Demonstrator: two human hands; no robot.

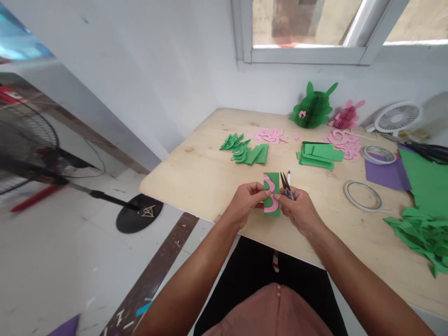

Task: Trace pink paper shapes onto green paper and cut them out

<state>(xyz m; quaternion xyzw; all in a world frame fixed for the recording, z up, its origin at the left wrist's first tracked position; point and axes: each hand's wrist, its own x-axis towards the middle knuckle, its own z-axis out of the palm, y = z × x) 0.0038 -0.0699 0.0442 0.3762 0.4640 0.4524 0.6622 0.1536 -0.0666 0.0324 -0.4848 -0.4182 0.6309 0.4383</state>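
Note:
Between my two hands is a green paper rectangle [275, 179] with a curvy pink paper cutout [269, 205] lying on its face. My left hand [249, 198] pinches its left edge, thumb on top. From the right, my right hand [297, 207] closes on the same paper, thumb pressing near the pink shape. Small scissors [287, 186] with dark blades and blue handles point up at my right fingers; how they are held is partly hidden. A white pen-like stick [289, 176] shows beside the blades.
Green cutouts [233, 141], pink cutouts [269, 135] and stacked green strips [318, 155] lie beyond my hands. Tape rolls [362, 196], purple paper [387, 172] and green scraps [420, 233] are to the right. Paper figures [312, 109] and a small white fan [399, 116] stand by the wall.

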